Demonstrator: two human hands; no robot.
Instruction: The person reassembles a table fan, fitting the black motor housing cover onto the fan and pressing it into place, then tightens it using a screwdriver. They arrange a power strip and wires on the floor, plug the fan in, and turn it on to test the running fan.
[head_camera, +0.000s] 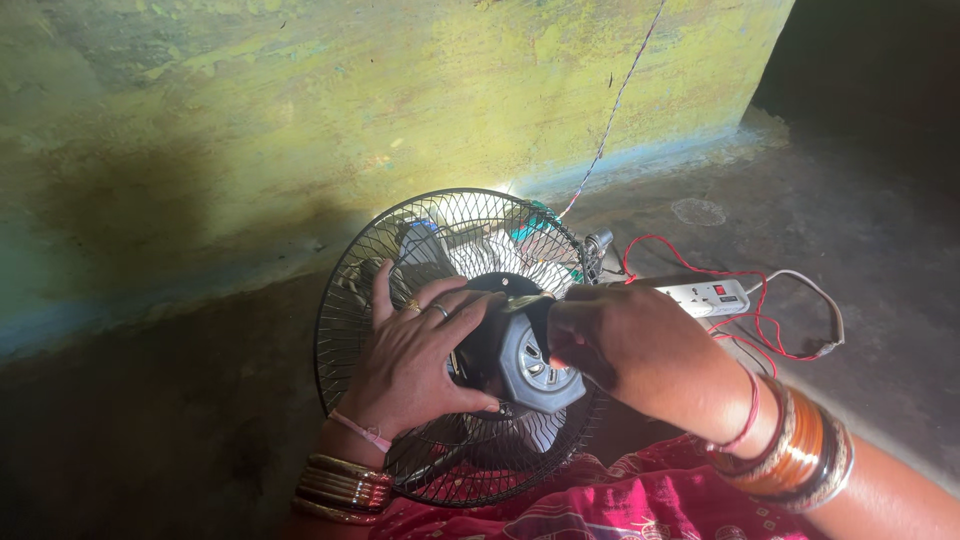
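Observation:
A small fan with a black wire guard (345, 300) lies face down in front of me, its grey motor housing (537, 368) turned up. My left hand (415, 360) rests spread on the guard with the thumb against the housing; it wears rings and bangles. My right hand (625, 340) is closed around the upper right side of the motor housing, fingers curled over a dark part there. Pale blades show through the mesh.
A white power strip (712, 297) lies on the concrete floor to the right, with red wires (760, 325) looping round it. A thin twisted wire (612, 110) runs up the yellow-green wall (300, 120). Red patterned cloth (620, 500) covers my lap.

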